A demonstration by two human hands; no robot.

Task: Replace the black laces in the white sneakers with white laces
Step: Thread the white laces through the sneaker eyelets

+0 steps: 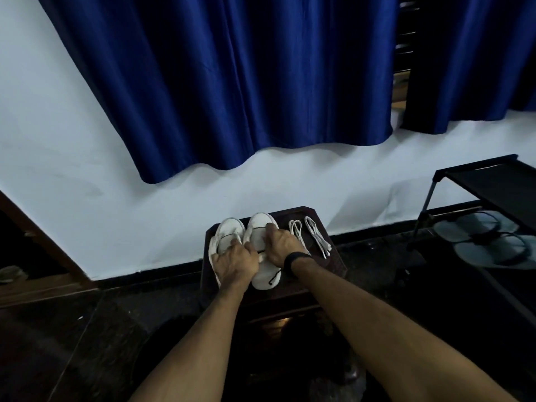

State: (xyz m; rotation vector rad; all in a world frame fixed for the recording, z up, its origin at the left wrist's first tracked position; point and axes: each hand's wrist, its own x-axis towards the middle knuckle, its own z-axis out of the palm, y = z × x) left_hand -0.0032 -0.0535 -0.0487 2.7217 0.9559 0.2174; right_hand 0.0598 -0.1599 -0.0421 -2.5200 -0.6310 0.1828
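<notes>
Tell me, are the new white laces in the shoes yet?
Not yet. The white laces lie loose on the dark stool, beside the right sneaker.

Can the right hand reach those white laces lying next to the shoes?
Probably yes. The right hand is on the right sneaker, and the white laces lie just beside it on the same dark stool, with nothing between them. It would have to leave the shoe first.

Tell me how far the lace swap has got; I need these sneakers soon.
Early stage. Done: nothing clearly; the two folded white laces lie unused beside the shoes on the dark wooden stool. In hand: both the left hand and right hand work at the right white sneaker, whose thin black lace trails loose. Left: the left white sneaker and all relacing.
</notes>
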